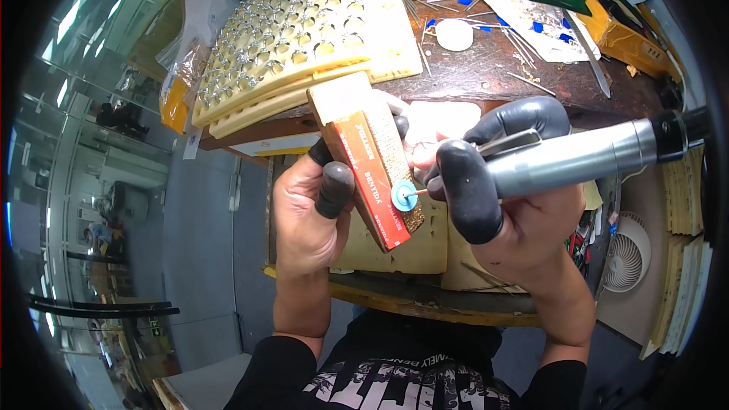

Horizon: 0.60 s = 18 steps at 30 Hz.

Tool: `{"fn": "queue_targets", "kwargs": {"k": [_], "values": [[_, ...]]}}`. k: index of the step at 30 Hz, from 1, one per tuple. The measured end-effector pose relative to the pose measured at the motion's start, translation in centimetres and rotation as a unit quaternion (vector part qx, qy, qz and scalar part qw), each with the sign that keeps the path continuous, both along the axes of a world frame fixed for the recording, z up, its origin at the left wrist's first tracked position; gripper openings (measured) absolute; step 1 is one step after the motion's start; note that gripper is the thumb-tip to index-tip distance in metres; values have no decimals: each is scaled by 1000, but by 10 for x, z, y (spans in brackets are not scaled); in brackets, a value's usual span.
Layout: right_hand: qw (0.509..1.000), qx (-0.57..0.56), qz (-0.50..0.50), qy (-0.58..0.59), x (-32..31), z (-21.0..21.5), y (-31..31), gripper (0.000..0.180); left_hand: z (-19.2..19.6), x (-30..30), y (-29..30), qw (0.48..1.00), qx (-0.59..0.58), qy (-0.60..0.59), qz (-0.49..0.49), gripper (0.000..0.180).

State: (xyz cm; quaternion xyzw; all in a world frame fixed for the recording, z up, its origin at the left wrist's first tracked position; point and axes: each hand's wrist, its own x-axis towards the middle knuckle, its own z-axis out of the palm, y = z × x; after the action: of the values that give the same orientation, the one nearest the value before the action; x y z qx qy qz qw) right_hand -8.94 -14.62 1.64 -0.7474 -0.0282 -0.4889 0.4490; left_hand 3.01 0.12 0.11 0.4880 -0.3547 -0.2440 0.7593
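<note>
Our right hand (493, 205) is wrapped around a grey rotary handpiece (577, 158), its little blue disc (402, 196) touching the red-and-tan block (376, 171) our left hand (311, 209) grips upright at centre. At 12 o'clock on the surface (486, 68) sit cream trays of rings (304, 30).

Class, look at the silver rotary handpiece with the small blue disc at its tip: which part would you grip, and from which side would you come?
Grip the handpiece on its smooth grey barrel just behind the narrow nose, coming from the right, as the right hand does. The barrel lies nearly level, tip pointing left, so the blue disc and its thin shaft stay free against the block in the left hand.
</note>
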Motion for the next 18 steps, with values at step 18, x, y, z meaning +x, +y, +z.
{"fn": "queue_targets", "kwargs": {"k": [18], "values": [[999,11,7,-37,6,-1,-2,15,1,4,0,1000,15,-10,-10,64]]}}
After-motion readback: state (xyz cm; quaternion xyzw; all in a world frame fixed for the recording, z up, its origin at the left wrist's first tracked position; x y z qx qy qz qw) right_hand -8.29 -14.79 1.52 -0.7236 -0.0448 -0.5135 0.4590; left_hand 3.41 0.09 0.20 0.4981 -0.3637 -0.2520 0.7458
